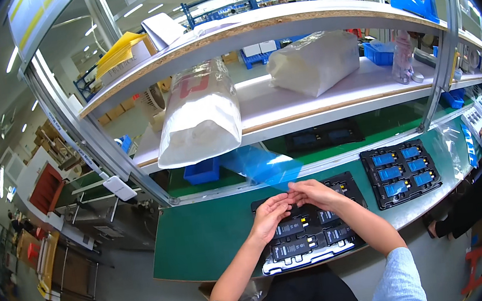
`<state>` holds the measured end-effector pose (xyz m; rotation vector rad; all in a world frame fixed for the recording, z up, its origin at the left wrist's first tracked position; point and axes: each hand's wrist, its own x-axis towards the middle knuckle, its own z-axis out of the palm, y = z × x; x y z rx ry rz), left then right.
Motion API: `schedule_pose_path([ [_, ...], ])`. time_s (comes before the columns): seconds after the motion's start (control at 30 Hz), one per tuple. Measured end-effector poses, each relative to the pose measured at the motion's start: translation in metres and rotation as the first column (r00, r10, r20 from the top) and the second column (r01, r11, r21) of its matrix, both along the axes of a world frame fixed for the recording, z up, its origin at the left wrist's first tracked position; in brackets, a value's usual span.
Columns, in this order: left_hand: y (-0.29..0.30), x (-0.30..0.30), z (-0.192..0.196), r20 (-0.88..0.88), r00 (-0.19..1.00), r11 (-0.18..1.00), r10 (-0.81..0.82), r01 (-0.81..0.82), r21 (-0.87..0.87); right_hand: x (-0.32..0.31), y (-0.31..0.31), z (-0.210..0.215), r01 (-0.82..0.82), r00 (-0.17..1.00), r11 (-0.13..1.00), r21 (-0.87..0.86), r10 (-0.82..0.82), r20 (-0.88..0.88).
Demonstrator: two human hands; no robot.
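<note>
Left hand [269,214] and right hand [315,193], fingers curled and fingertips meeting (whether they pinch anything cannot be told), over a black tray [307,235] on the desk [203,238]; its near pockets look filled.

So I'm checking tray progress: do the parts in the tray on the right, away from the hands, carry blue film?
Yes, the six parts in the black tray on the right each show a bright blue cover, while the tray under the hands holds dark parts.
</note>
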<state>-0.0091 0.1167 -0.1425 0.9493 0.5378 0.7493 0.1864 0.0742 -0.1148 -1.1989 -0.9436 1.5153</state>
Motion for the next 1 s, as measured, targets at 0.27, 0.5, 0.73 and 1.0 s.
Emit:
schedule_pose_path([
  [0.27,0.031,0.010,0.009,-0.041,0.971,0.908,0.235,-0.234,-0.347,0.007,0.032,-0.023,-0.018,0.872,0.979,0.201,-0.083,0.483],
  [0.5,0.036,0.039,0.019,0.078,0.919,0.892,0.386,-0.393,0.223,-0.008,0.009,0.009,0.002,0.923,0.950,0.311,-0.121,0.365],
  [0.73,0.031,0.020,0.013,-0.072,0.953,0.702,0.296,-0.166,0.692,0.028,-0.004,0.004,0.069,0.953,0.971,0.229,-0.133,0.274],
  [1.0,0.024,-0.002,0.018,-0.053,0.977,0.792,0.208,-0.137,0.596,0.015,-0.003,-0.006,-0.015,0.959,0.926,0.378,-0.094,0.268],
])
